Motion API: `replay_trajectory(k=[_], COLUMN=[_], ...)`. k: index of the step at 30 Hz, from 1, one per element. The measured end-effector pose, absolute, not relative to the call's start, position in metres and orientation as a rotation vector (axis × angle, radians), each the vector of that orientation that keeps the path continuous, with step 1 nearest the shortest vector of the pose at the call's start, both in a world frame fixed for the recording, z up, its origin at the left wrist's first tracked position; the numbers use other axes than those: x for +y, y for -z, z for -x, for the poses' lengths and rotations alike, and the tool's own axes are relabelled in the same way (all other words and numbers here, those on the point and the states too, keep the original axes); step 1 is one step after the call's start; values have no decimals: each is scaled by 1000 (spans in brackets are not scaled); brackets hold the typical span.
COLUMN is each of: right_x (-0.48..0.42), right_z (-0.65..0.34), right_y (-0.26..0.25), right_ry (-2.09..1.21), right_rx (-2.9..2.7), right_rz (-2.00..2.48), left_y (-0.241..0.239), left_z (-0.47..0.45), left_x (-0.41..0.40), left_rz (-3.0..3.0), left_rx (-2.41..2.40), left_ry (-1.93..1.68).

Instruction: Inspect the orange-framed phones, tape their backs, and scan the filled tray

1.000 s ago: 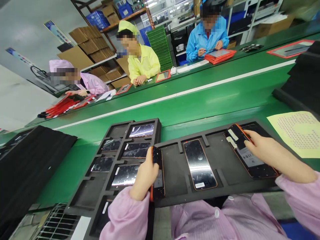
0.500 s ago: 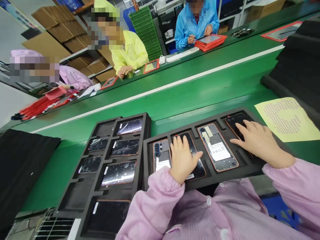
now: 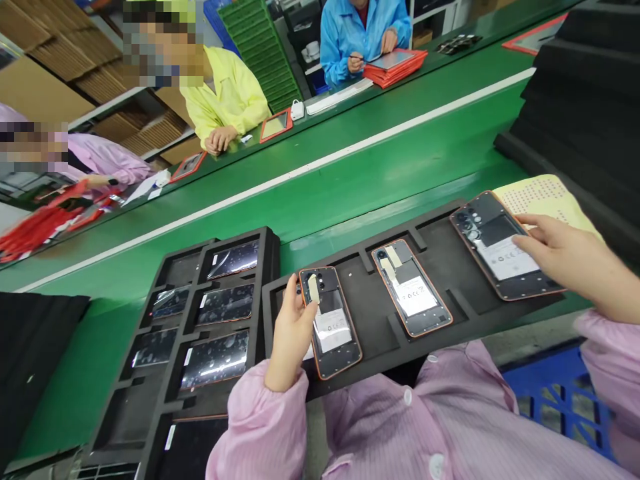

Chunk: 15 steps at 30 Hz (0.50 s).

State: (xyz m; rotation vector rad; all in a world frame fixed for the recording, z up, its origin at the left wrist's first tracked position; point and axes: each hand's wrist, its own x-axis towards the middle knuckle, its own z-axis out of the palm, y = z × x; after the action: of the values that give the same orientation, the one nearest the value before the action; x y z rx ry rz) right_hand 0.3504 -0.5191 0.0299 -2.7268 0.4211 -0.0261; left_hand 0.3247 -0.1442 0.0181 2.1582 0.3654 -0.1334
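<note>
Phones (image 3: 413, 290) with orange frames are located at the near foam tray (image 3: 367, 320), beside the green bench (image 3: 400, 143). To its left, a second foam tray (image 3: 120, 417) carries screen-up phones (image 3: 227, 307). The middle phone lies back-up in the near tray. The left phone (image 3: 333, 323) is pinched at its left edge between thumb and fingers of the left hand (image 3: 290, 337). The right phone (image 3: 507, 247) is gripped likewise at its right edge by the right hand (image 3: 565, 257); contact with the tray cannot be determined. Each shows a white label (image 3: 417, 300).
</note>
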Motion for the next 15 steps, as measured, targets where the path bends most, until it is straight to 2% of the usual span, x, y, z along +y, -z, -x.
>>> replay_trajectory(k=[3, 8, 11, 15], right_x=[-506, -507, -523, -530], right_z=[-341, -324, -316, -306], right_y=[-14, 7, 16, 27], right_ry=[46, 399, 354, 312], right_rx=[303, 152, 284, 455], right_rz=[2651, 2673, 2489, 2383], left_y=[9, 33, 38, 42], left_z=[-315, -298, -293, -294], left_x=[-159, -188, -186, -178], left_rz=[-2164, -2783, -2859, -2858], left_rx=[231, -294, -584, -639], left_ry=[7, -181, -168, -207])
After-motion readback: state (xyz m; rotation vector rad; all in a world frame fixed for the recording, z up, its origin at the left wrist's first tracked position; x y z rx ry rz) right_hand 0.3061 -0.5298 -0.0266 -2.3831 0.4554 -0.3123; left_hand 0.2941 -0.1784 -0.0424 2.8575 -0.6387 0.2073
